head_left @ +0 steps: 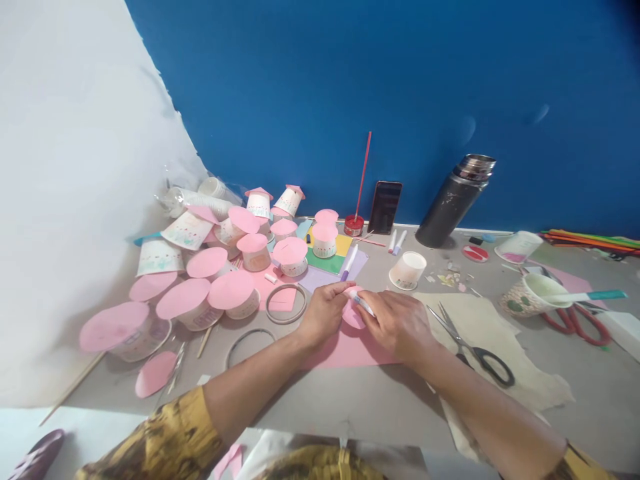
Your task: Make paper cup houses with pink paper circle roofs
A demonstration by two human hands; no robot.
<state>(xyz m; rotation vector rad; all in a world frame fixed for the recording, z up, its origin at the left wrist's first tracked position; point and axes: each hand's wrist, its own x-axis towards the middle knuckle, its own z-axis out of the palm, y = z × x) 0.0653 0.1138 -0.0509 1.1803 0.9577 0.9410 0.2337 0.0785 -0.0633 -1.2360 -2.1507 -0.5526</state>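
Here the left hand (325,312) presses its fingers together on a small pink paper circle (353,316), which lies on a pink sheet (345,350) in the middle of the desk (350,400). The right hand (397,325) is closed around a glue stick (361,303) whose tip touches the circle. Black-handled scissors (473,350) lie just to the right on a cream cloth, and paper cups with pink lids (230,293) crowd the desk's left side, near a metal ring (286,303).

Two pairs of scissors (475,350) (575,320), one flask (453,200), one phone (385,207), perhaps fifteen pink-topped cups (235,293).
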